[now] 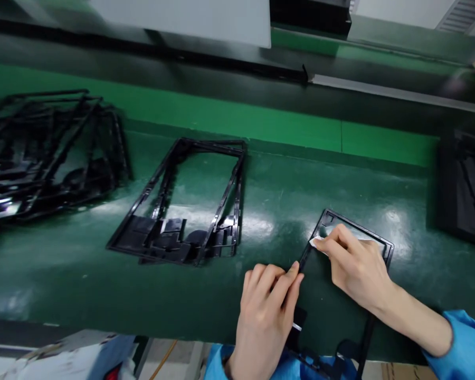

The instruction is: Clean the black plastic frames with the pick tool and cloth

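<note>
A black plastic frame (380,244) lies on the green belt in front of me, its near end hanging over the edge. My left hand (266,311) is closed on the frame's left rail, fingers pinched against it. My right hand (354,266) rests inside the frame's far end, fingers pressed together on a small white piece (315,241) at the top left corner. Both sleeves are blue.
Another black frame (190,203) lies on the green belt (293,206) to the left of centre. A pile of several black frames (43,153) sits at far left. A dark tray or stack (465,187) stands at the right edge. A grey panel (190,18) hangs at the back.
</note>
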`<control>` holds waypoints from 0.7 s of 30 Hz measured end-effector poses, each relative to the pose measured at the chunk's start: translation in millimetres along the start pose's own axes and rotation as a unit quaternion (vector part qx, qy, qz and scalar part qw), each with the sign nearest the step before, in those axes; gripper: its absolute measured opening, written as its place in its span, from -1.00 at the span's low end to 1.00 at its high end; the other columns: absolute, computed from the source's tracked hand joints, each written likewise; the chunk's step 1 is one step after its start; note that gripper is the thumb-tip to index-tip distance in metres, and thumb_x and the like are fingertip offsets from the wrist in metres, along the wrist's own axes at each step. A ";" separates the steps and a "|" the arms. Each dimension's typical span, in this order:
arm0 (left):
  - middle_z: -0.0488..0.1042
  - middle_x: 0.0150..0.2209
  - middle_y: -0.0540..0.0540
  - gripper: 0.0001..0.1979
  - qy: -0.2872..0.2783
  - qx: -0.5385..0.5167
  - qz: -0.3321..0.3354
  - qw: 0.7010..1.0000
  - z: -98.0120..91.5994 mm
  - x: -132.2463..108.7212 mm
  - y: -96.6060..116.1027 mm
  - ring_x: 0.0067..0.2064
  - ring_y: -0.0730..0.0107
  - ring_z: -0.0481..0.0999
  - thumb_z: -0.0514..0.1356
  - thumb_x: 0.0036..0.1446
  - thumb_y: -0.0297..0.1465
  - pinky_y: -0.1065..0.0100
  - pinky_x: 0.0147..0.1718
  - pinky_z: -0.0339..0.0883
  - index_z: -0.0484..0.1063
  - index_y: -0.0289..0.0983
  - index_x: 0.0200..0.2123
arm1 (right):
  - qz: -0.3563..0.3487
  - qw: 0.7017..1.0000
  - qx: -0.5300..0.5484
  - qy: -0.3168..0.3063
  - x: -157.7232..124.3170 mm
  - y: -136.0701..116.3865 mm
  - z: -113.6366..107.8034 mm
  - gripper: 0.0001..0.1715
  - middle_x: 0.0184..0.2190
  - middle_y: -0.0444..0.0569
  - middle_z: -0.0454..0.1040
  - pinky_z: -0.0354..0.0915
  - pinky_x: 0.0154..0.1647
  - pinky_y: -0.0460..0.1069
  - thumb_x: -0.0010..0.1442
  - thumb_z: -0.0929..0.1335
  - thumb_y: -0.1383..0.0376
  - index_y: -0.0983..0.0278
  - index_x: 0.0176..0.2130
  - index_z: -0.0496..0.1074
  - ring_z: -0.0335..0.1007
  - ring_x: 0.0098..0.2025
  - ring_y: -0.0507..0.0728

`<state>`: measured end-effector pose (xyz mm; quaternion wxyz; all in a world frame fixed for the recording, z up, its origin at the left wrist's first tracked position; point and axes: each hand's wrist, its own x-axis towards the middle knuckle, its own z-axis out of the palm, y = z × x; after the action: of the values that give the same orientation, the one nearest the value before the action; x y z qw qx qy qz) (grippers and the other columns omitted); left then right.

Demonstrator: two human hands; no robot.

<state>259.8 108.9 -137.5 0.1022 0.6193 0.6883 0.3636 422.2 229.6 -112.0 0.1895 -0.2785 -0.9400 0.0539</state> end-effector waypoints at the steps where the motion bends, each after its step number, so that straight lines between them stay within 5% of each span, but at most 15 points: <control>1: 0.44 -0.27 -0.03 -0.83 0.000 0.000 -0.001 1.000 -0.2 0.5 0.1 -0.24 0.35 0.35 0.24 0.42 -0.52 0.24 -0.21 0.21 0.53 -0.23 0.02 | -0.002 1.000 -0.002 -0.008 0.6 -0.1 -0.2 -0.61 -0.28 -0.08 0.50 0.04 -0.57 -0.02 0.37 0.21 0.58 0.29 -0.06 0.53 0.24 -0.53 0.00; 11: 0.45 -0.27 -0.04 -0.82 -0.001 0.004 0.000 1.000 -2.6 2.1 2.5 -0.24 0.34 0.37 0.24 0.42 -0.52 0.23 -0.23 0.22 0.54 -0.24 0.03 | -0.038 0.999 0.003 -0.017 3.8 0.2 -2.1 -0.64 -0.31 -0.07 0.48 0.06 -0.56 -0.02 0.39 0.21 0.57 0.32 -0.12 0.54 0.32 -0.45 0.01; 21: 0.46 -0.28 -0.04 -0.82 -0.005 0.006 0.001 1.000 -5.9 3.8 4.6 -0.24 0.35 0.37 0.24 0.42 -0.51 0.24 -0.23 0.21 0.53 -0.24 0.03 | -0.009 0.998 -0.068 0.002 10.2 17.7 -7.7 -0.68 -0.32 -0.11 0.47 -0.01 -0.57 -0.04 0.43 0.24 0.54 0.30 -0.09 0.53 0.18 -0.54 -0.03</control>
<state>259.0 110.2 -129.2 0.1016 0.6226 0.6894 0.3561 426.1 249.9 -105.2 0.1730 -0.2826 -0.9434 -0.0123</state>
